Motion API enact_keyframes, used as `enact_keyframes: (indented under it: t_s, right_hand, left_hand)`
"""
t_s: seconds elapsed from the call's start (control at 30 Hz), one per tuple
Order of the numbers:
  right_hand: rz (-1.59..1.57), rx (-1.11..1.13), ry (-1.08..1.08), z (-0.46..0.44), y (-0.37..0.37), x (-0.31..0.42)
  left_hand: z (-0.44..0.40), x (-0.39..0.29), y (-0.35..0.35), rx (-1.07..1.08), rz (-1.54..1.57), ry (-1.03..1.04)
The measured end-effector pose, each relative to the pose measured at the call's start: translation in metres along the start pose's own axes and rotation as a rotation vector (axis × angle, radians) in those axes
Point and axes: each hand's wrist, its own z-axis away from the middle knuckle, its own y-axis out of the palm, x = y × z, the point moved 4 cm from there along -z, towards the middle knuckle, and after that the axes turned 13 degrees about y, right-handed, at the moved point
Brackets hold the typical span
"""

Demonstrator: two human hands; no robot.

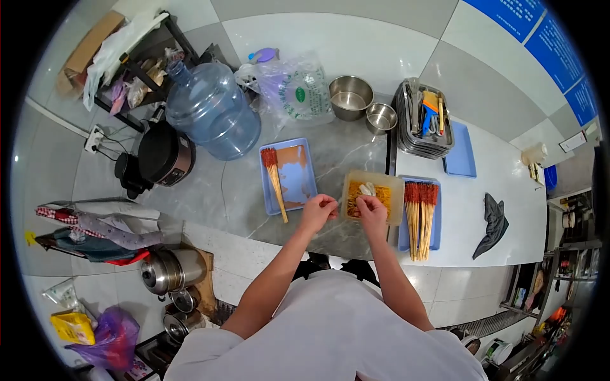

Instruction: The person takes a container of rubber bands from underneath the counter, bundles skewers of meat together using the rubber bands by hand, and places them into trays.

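My left hand (319, 212) is closed in a pinch above the counter, just left of a square plastic container (398, 202); whatever its fingertips hold is too small to make out. My right hand (372, 211) reaches over that container with thumb and fingers pinched together. Yellow-orange shredded food (381, 192) fills the container, and a whitish piece (367, 188) lies on it beside my right fingertips. On the left, a blue tray (309, 171) with reddish liquid holds a small bundle of skewers (273, 174) tipped with red food. More red-tipped skewers (419, 213) lie in a second blue tray (435, 238) on the right.
Behind stand two metal bowls (351, 98), a stack of metal trays (422, 143) with tools, and another blue tray (468, 152). A large water bottle (216, 114) and a rice cooker (166, 152) occupy the left. A dark cloth (490, 225) lies far right.
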Motion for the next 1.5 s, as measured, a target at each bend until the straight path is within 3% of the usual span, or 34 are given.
enact_keyframes:
  t_s: [0.27,0.5,0.57,0.7,0.77,0.8,0.83,0.9,0.97,1.1,1.23,1.3,1.5]
  right_hand:
    - [0.161,0.267,0.012,0.002,0.108,-0.018]
    - [0.342,0.347,0.095,-0.027,0.194,-0.074]
    - [0.430,0.344,0.073,-0.046,0.206,-0.102]
    - [0.572,0.301,-0.020,-0.079,0.217,-0.148]
    - [0.551,0.288,0.063,-0.065,0.224,-0.119]
    - [0.532,0.285,0.146,-0.060,0.222,-0.113]
    - [0.532,0.278,0.147,-0.066,0.220,-0.119]
    - [0.213,0.376,0.376,-0.066,0.221,-0.124]
    - [0.168,0.435,0.383,-0.061,0.212,-0.107]
    - [0.109,0.503,0.393,-0.029,0.193,-0.053]
    - [-0.004,0.540,0.383,-0.004,0.174,0.000]
    - [0.119,0.525,0.278,0.005,0.168,0.021]
    - [0.090,0.578,0.127,0.017,0.168,0.020]
  left_hand:
    - [0.007,0.002,-0.065,-0.234,0.053,0.045]
    - [0.021,0.078,-0.161,-0.557,0.072,0.030]
    - [0.002,0.103,-0.177,-0.664,-0.348,0.144]
    - [-0.022,0.081,-0.172,-0.666,-0.649,0.189]
    - [-0.032,0.087,-0.173,-0.611,-0.756,-0.003]
    - [-0.034,0.088,-0.172,-0.603,-0.755,-0.004]
    - [-0.036,0.090,-0.173,-0.588,-0.619,-0.012]
    - [-0.032,0.092,-0.174,-0.570,-0.485,-0.019]
    - [-0.033,0.095,-0.172,-0.453,0.034,0.032]
    - [0.002,0.016,-0.140,-0.322,0.227,0.048]
    - [0.038,-0.040,-0.103,-0.258,0.203,0.067]
    - [0.044,-0.040,-0.095,-0.238,0.206,0.109]
    - [0.049,-0.058,-0.087,-0.258,0.235,0.204]
